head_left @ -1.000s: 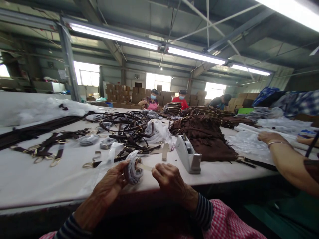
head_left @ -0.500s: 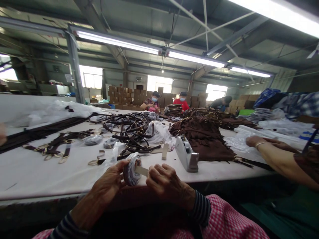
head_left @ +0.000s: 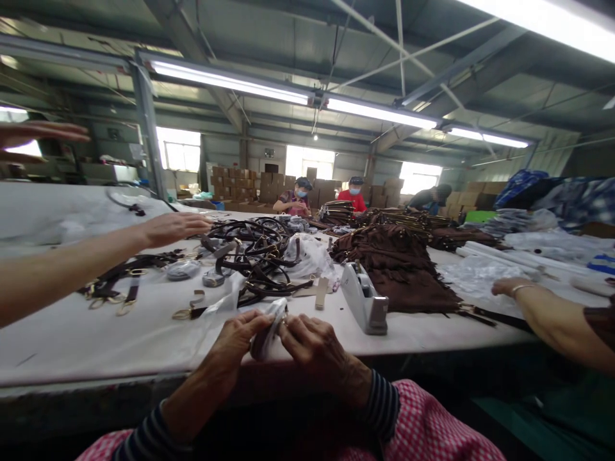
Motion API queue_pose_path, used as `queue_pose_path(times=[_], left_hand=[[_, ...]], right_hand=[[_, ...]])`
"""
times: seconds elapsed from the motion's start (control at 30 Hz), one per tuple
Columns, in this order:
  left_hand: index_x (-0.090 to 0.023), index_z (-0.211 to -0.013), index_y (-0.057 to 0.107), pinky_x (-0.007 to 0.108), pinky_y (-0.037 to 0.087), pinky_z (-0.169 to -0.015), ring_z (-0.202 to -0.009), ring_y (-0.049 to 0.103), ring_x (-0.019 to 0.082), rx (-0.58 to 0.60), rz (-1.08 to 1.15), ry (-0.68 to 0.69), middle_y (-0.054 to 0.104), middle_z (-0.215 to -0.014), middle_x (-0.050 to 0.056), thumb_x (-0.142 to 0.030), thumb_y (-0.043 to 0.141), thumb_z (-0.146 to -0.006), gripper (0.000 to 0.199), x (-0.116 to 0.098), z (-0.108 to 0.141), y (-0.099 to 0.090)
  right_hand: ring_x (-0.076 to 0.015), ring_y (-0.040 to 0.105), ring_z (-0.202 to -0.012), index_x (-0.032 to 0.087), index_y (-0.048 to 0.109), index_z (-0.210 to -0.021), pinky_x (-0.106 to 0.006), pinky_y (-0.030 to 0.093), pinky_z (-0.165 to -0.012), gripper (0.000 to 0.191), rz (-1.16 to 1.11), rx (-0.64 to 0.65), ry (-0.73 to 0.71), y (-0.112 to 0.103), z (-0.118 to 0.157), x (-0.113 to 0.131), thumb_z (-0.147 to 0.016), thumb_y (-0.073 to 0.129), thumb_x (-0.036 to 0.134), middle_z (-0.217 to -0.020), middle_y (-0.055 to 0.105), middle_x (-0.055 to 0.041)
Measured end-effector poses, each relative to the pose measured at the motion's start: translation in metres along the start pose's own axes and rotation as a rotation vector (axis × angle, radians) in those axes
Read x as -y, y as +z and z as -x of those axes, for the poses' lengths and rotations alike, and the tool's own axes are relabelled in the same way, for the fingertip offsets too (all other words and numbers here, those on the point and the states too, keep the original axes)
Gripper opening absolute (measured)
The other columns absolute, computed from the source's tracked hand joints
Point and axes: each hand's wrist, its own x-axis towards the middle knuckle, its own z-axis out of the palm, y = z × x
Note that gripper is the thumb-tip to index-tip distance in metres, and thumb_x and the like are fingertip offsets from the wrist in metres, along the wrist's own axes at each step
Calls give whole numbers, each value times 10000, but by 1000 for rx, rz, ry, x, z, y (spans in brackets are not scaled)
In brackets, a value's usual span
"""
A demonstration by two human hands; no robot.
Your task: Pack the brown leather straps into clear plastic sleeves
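Observation:
Just over the table's front edge, a plastic-wrapped roll (head_left: 262,339) is held between both hands, seen nearly edge-on. My left hand (head_left: 234,346) grips its left side with fingers and thumb. On the right side, my right hand (head_left: 314,346) is closed, its fingertips pressed against the roll; what they pinch is too small to make out. Behind them lies a tangle of dark straps with metal rings (head_left: 262,250). A grey tape dispenser (head_left: 365,301) stands to the right, beside a small beige strip (head_left: 321,293).
Another person's arm (head_left: 110,253) reaches in from the left, with a raised hand (head_left: 43,134) above it. A co-worker's arm (head_left: 552,317) is at the right. Brown fabric pieces (head_left: 398,275) are piled behind the dispenser. Wrapped rolls (head_left: 183,269) lie left of the straps.
The roll has turned edge-on and my hands have come closer together, hiding the beige strip between them. Another person's arm has entered over the straps from the left.

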Motion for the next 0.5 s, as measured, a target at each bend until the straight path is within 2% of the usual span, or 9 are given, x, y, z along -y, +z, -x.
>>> queue_pose_path(times=[0.1, 0.17, 0.23, 0.3, 0.37, 0.5], left_hand=[[-196, -664, 614, 285, 337, -576, -599, 478, 163, 21, -379, 160, 534, -605, -31, -417, 740, -734, 264, -5, -11, 2], [-202, -718, 630, 323, 398, -682, -760, 561, 222, 23, -671, 331, 617, -750, 15, -366, 685, -782, 184, 0, -22, 6], [-208, -748, 625, 364, 435, -797, -937, 587, 276, 79, -888, 486, 663, -895, 60, -321, 652, -818, 136, 13, -33, 10], [-211, -753, 615, 389, 447, -854, -994, 579, 294, 172, -988, 575, 673, -937, 85, -285, 625, -845, 118, 29, -41, 14], [-211, -760, 618, 400, 451, -873, -982, 573, 293, 226, -999, 601, 674, -929, 93, -247, 598, -857, 106, 42, -46, 16], [-208, -772, 642, 409, 460, -892, -990, 581, 294, 255, -973, 593, 683, -938, 93, -234, 599, -842, 86, 49, -46, 10]], right_hand=[[-226, 643, -904, 106, 648, -1182, -322, 503, -686, 200, -64, 36, 15, 3, 10, -7, -1032, 516, 104, -1030, 696, -125], [-224, 653, -941, 129, 660, -1150, -307, 520, -717, 202, -132, 16, 74, 8, 16, -12, -1027, 504, 88, -1077, 699, -127], [-211, 664, -982, 160, 673, -1071, -284, 528, -753, 190, -236, 13, 183, 17, 22, -17, -1010, 515, 74, -1153, 692, -121], [-180, 677, -953, 178, 673, -967, -245, 518, -753, 174, -374, 64, 281, 27, 27, -22, -984, 545, 62, -1146, 690, -92], [-143, 671, -849, 176, 667, -905, -212, 491, -714, 169, -492, 138, 343, 35, 30, -27, -959, 569, 49, -1047, 691, -57], [-128, 613, -746, 163, 697, -872, -218, 438, -683, 185, -582, 221, 397, 36, 25, -37, -940, 587, 31, -892, 665, -22]])
